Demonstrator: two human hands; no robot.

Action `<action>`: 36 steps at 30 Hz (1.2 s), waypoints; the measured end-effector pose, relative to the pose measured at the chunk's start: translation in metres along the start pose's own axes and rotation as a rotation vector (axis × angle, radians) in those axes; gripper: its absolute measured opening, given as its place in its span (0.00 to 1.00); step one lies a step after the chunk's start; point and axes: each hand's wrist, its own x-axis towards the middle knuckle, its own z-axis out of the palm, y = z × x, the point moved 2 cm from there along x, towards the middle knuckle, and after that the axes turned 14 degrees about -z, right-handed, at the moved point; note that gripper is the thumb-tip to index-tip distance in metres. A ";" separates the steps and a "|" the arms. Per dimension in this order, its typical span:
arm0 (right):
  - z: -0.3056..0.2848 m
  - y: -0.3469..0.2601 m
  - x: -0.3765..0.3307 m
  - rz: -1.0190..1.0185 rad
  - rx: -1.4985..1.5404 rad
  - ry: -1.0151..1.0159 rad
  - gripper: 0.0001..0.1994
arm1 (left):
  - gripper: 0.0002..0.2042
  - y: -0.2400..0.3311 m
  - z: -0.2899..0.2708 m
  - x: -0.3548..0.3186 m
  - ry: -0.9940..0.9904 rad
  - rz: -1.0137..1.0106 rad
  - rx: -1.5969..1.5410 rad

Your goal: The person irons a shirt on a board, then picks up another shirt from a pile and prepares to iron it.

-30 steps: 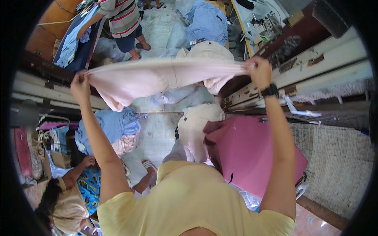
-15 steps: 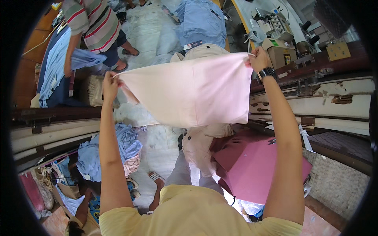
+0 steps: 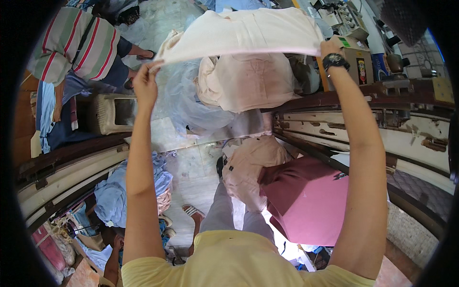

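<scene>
A cream-coloured cloth (image 3: 239, 31) is stretched wide between my two raised hands, billowing away from me with its near edge almost straight. My left hand (image 3: 146, 83) pinches that edge at its left end. At the right end my right hand (image 3: 330, 50), with a dark watch on the wrist, grips the other corner; its fingertips are partly hidden. Beneath and just nearer than the cloth lies a pile of beige garments (image 3: 256, 81). More beige clothing (image 3: 251, 165) rests in front of my legs, against a pink-maroon panel (image 3: 311, 201).
A person in a striped shirt (image 3: 83, 43) bends at the far left beside blue cloth and a woven-sided plastic stool (image 3: 112, 115). Blue garments (image 3: 114, 191) are heaped at left. A cardboard box (image 3: 354, 60) stands at the far right. Clear plastic sheeting (image 3: 186, 98) covers some floor.
Both hands have swung the cloth up and away from me, from hanging down to billowing outward. The beige pile beneath is now exposed. The person in stripes has shifted left and bent lower.
</scene>
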 end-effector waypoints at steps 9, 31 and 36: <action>0.135 -0.093 -0.032 0.103 -0.151 -0.778 0.19 | 0.11 -0.200 0.103 -0.106 -0.227 -0.201 0.085; 0.093 -0.398 -0.540 -0.647 1.041 -0.690 0.13 | 0.26 -0.193 0.138 -0.534 -0.487 -0.521 0.720; 0.072 -0.340 -0.659 -0.590 1.345 -0.927 0.16 | 0.25 -0.180 0.145 -0.604 -0.456 -0.536 0.737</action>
